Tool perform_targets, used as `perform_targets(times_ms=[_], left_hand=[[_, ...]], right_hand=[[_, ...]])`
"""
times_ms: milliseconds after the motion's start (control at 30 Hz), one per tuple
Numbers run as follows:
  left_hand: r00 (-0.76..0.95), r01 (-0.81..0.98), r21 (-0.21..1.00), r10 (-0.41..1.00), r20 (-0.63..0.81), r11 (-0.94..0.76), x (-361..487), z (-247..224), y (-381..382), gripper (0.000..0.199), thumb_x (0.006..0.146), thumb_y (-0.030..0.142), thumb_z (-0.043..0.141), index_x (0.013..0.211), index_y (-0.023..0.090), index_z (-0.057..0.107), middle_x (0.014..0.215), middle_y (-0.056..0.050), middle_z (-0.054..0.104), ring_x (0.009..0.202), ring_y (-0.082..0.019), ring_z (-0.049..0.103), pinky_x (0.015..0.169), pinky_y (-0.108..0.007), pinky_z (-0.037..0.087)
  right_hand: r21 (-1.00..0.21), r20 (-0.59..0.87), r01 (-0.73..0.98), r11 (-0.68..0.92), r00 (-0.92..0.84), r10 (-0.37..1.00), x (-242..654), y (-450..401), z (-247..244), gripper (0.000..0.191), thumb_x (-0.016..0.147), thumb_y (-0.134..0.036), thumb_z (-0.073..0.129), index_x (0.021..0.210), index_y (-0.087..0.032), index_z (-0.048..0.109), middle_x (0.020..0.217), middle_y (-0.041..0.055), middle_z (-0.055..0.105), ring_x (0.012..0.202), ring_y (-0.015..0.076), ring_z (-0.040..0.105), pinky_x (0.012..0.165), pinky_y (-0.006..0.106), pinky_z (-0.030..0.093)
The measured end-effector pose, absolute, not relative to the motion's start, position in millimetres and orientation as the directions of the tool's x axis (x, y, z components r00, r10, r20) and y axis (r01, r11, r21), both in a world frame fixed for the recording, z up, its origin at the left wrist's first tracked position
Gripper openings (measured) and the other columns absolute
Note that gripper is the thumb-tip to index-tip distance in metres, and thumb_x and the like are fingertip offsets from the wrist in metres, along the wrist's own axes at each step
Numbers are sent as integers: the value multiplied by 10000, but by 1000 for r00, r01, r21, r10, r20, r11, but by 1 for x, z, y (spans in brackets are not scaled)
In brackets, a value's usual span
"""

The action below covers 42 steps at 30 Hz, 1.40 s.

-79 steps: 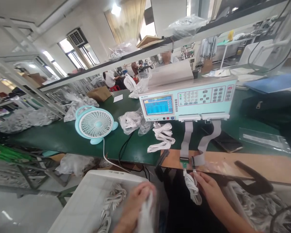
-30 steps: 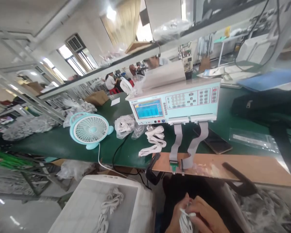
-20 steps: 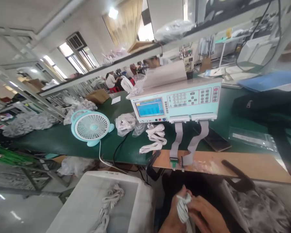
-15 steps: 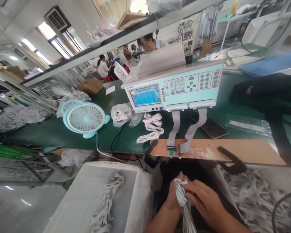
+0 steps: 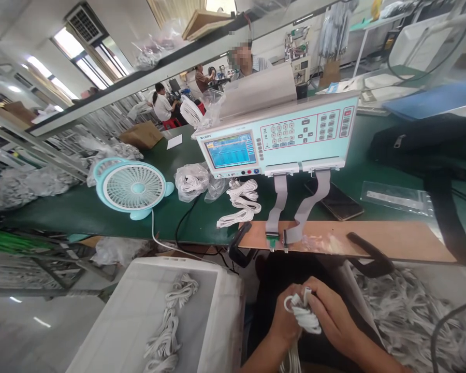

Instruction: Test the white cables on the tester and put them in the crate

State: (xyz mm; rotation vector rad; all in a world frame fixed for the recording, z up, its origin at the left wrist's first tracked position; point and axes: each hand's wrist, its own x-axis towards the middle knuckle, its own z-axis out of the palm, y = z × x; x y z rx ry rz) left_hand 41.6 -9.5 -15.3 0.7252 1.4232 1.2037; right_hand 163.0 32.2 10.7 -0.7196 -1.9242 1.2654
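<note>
A bundled white cable (image 5: 306, 317) is held between both hands over my lap, below the wooden board. My left hand (image 5: 285, 316) is closed around the bundle from the left, and part of the cable hangs down below it. My right hand (image 5: 330, 313) pinches a cable end with a plug (image 5: 306, 294) at the top of the bundle. Above the hands, the edge of the wooden board (image 5: 404, 241) carries two small connectors (image 5: 272, 242) on grey ribbon cables (image 5: 280, 199). These run up to a light-blue tester (image 5: 295, 137) with a lit screen.
A white bin (image 5: 213, 311) with several coiled cables stands at the left. Another bin of cables (image 5: 419, 316) is at the right. Black clamps (image 5: 241, 241) grip the board's edge. A blue fan (image 5: 134, 187), more white cables (image 5: 243, 202) and a phone (image 5: 339, 202) lie on the green bench.
My right hand has risen slightly and turned the cable bundle, so a plug end now points up. The bundle sits a little to the right, and the view has shifted slightly.
</note>
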Motion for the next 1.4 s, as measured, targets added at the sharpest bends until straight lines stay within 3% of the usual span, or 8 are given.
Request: perform_targets(times_ms=[133,333,500,667,900,1133,1233,1400], left_hand=[[-277,128,982,956,-96,136,19,-3,-13,154,837,239,522,802,165,653,767,-22,563,682,-136,530,605,-238,418],[156,362,886,956,250,-291,-15,29,-11,308,878,116,435,1018,249,675,930,-47,618,839,-136,587,733,-237,459],[117,428,860,961,251,-277,-21,33,-3,280,852,101,472,985,229,682,916,-46,652,844,-146,609,751,-243,474],[-142,94,992,988,-66,80,-18,17,5,215,780,112,492,828,173,692,825,-23,579,519,-76,531,443,-176,429],[-167,25,982,969,-180,187,-22,16,9,184,707,115,519,776,144,688,731,-8,580,472,-68,526,422,-164,392],[-164,-336,868,885,-436,365,-14,10,11,258,674,349,667,784,123,613,461,32,508,321,-76,411,309,-166,276],[-181,-270,903,903,-390,336,-16,10,12,314,708,421,656,789,121,612,454,31,495,346,-80,408,333,-173,279],[-145,146,982,985,-95,116,-28,30,10,235,854,361,508,795,158,612,653,-3,561,543,-106,497,524,-206,383]], right_hand=[[-976,115,88,198,-565,817,162,40,7,210,964,-289,335,841,-218,490,741,-7,483,658,151,466,624,271,388],[-998,-16,-40,-50,-607,795,149,58,12,243,922,-389,430,781,-203,495,694,-26,444,640,141,421,597,258,369],[-976,-104,-95,-196,-587,803,134,70,17,291,818,-445,588,717,-175,545,649,-31,454,602,123,400,558,243,348],[-955,-194,-92,-281,-523,830,119,74,12,378,758,-515,638,645,-161,569,569,-21,503,527,118,427,503,243,340],[-936,-226,-147,-319,-443,868,113,69,11,342,720,-503,687,727,-166,628,579,-25,521,525,118,433,491,238,341],[-928,-277,-130,-350,-390,878,110,67,16,356,699,-501,712,660,-160,615,543,-30,509,499,108,420,478,231,323],[-859,-350,-209,-467,-426,835,104,68,16,365,671,-510,731,660,-165,612,521,-15,558,457,116,443,459,238,329],[-798,-409,-265,-541,-422,809,99,71,17,343,603,-452,797,629,-158,624,512,-17,571,453,119,457,474,240,348]])
